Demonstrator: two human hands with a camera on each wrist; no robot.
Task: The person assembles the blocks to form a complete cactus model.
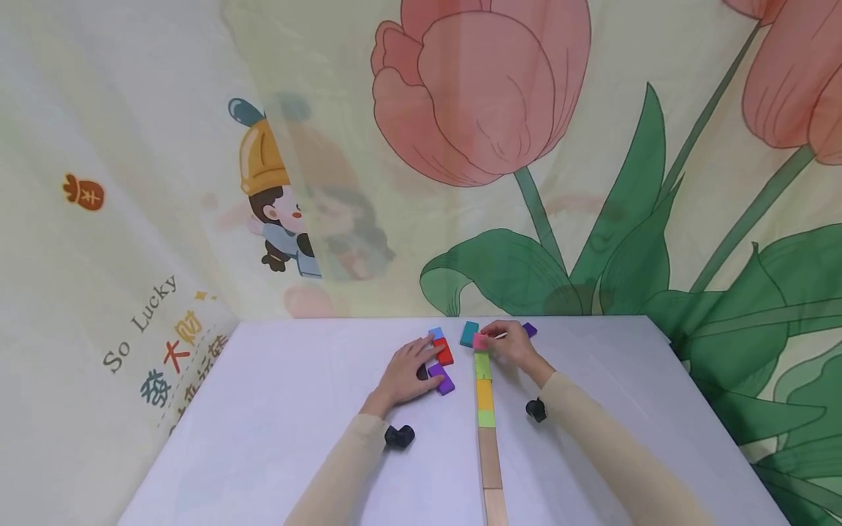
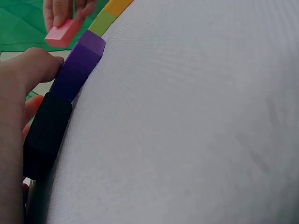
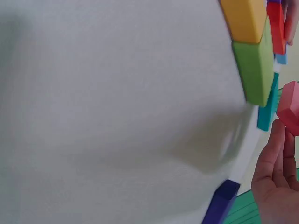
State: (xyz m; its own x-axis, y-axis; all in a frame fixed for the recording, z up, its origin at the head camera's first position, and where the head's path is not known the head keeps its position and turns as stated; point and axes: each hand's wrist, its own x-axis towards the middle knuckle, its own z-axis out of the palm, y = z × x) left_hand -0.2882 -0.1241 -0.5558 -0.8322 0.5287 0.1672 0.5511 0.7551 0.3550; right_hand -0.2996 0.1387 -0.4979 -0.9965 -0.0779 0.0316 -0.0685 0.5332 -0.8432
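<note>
My right hand [image 1: 516, 343] pinches a pink block [image 1: 481, 341] between thumb and fingertips, at the far end of a row of blocks. The pink block [image 3: 289, 105] overlaps the far end of the green block [image 1: 483, 364] in the head view. To the left, my left hand [image 1: 408, 371] spreads its fingers over a loose group of blocks. Its thumb lies at the purple block [image 1: 441, 380], and its fingers reach toward the red block [image 1: 445, 352] and the light blue block [image 1: 436, 333]. A black block [image 2: 49, 123] is partly under that hand.
Nearer me the row continues with a yellow block [image 1: 484, 394], another green block [image 1: 486, 418] and wooden blocks [image 1: 490, 458]. A teal block [image 1: 469, 334] lies left of the pink one, a dark purple block [image 1: 529, 330] beyond my right hand. A printed curtain [image 1: 342, 292] hangs behind the table.
</note>
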